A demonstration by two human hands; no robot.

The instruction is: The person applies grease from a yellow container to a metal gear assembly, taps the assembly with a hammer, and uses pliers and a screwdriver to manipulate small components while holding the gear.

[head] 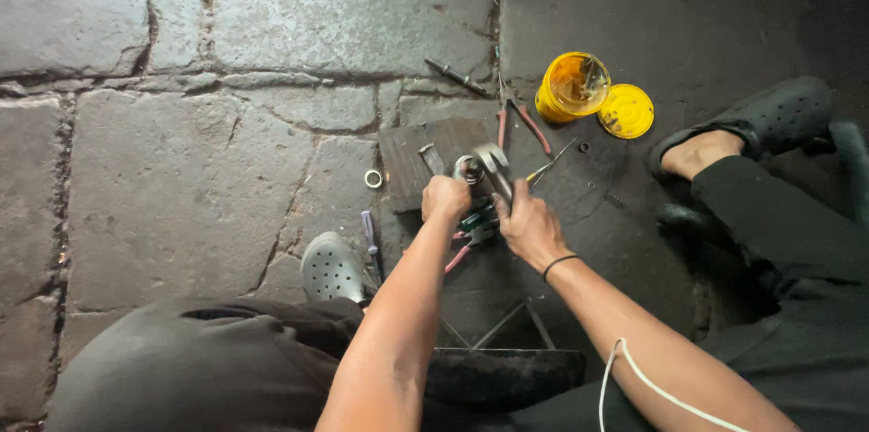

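My left hand (445, 198) is closed in a fist around a grey metal part (486, 163) that rests over a dark wooden block (412, 156) on the stone floor. Just to its right, my right hand (528, 228) grips the same part lower down, its fingers wrapped around it. Under both hands lie pliers with green and pink handles (471, 231), partly hidden.
Red-handled pliers (519, 115) and a dark tool (457, 77) lie beyond the block. An open yellow tub (570, 85) and its lid (626, 111) sit at the right. A small ring (373, 179), a screwdriver (370, 237) and my two shoes (330, 267) (769, 120) are nearby.
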